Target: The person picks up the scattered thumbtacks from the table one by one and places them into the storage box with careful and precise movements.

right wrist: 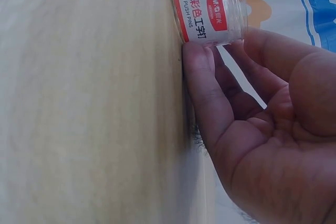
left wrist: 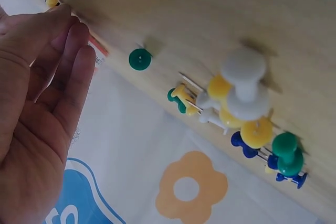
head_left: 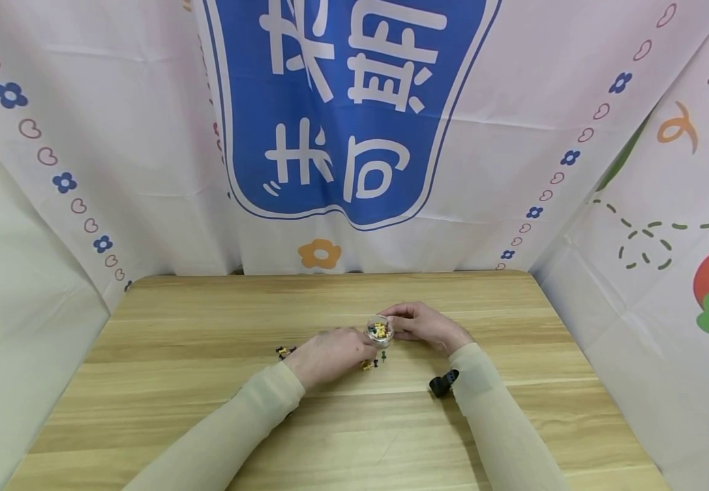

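Note:
A clear jar (head_left: 380,331) labelled PUSH PINS holds several coloured push pins on the table. My right hand (head_left: 423,323) grips it from the right, thumb and fingers at its side; the right wrist view shows its red-and-white label (right wrist: 216,10). Just left of the jar is my left hand (head_left: 336,351), its thumb and fingertips close together; whether something is between them is hidden. A yellow push pin (left wrist: 52,0) lies close to those fingertips. Near the jar's front are yellow push pins (head_left: 367,366) and a green push pin (head_left: 384,356).
Left of my left hand lies a small heap of push pins (head_left: 284,352), white, yellow, blue and green in the left wrist view. A lone green push pin (left wrist: 139,59) sits apart from it. A black strap-like device (head_left: 443,384) is at my right sleeve. Printed curtains surround the wooden table (head_left: 207,314).

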The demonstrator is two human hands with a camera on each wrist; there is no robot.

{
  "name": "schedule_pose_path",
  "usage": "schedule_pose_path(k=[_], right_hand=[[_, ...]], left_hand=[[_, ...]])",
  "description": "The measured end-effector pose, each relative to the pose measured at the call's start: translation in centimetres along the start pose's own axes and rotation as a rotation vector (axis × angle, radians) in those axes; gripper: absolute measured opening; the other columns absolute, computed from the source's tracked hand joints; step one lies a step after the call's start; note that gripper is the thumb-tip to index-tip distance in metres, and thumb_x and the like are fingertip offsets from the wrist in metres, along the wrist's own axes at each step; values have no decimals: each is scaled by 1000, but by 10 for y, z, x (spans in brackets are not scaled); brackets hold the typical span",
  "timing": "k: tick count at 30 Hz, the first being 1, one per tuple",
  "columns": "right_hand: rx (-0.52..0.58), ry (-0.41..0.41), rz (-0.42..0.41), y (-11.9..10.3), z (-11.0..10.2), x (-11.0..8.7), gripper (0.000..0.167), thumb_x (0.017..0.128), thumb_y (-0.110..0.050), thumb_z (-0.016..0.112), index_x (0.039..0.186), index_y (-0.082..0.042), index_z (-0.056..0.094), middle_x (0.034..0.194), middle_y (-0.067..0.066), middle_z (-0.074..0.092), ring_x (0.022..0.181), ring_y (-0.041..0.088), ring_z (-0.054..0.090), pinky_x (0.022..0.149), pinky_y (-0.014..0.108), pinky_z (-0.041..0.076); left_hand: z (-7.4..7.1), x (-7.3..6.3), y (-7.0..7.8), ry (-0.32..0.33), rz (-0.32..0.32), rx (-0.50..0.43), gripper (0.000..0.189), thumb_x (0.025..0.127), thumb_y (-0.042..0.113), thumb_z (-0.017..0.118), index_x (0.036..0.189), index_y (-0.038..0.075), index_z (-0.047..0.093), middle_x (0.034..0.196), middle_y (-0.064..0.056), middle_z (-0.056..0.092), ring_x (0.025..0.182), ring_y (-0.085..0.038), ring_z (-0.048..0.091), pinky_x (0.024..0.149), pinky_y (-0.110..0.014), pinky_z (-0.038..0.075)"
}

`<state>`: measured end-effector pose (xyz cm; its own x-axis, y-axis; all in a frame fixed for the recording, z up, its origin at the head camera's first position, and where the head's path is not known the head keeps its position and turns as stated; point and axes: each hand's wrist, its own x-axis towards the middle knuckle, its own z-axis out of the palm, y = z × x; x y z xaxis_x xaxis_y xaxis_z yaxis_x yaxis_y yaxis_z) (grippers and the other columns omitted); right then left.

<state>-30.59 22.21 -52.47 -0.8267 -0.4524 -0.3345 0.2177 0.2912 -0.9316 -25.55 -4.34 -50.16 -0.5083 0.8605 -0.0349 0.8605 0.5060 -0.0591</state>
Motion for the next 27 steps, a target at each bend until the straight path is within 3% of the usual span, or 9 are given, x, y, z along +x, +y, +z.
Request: schedule_pose_path(k=[6,10,13,20,27], right_hand=[[2,-1,1,0,0,0,38,123,-10,60,158,0,69,164,24,68,134,21,77,118,35,66],[-1,4,4,0,0,0,38,123,-11,61,158,0,70,163,24,69,133,21,77,117,35,66],[-2,6,8,-1,0,0,38,123,-12,61,158,-1,70,163,23,68,133,20,77,117,34,66],[7,2,8,-1,0,1,38,123,-12,61,158,1,69,164,24,67,135,21,76,117,35,66],[11,-10,-7,-1,1,1,39,123,-10,60,159,4,67,163,26,67,136,23,76,120,37,65]], left_hand=[[-6,-3,-3,27,-46,-97,10,111,13,80,115,21,84,114,3,87,98,-10,79,82,-26,67],[-11,-6,-6,65,-78,-158,29,108,12,84,134,25,86,126,0,88,109,-15,84,92,-32,72],[-14,-5,-9,82,-90,-176,37,105,12,88,140,25,86,134,-1,88,119,-18,84,101,-35,72],[-18,-1,-15,116,-146,-200,17,107,13,88,123,18,85,121,1,87,110,-16,82,99,-36,71],[-21,5,-21,135,-203,-237,11,110,13,85,120,17,84,110,2,82,97,-12,75,91,-32,69]])
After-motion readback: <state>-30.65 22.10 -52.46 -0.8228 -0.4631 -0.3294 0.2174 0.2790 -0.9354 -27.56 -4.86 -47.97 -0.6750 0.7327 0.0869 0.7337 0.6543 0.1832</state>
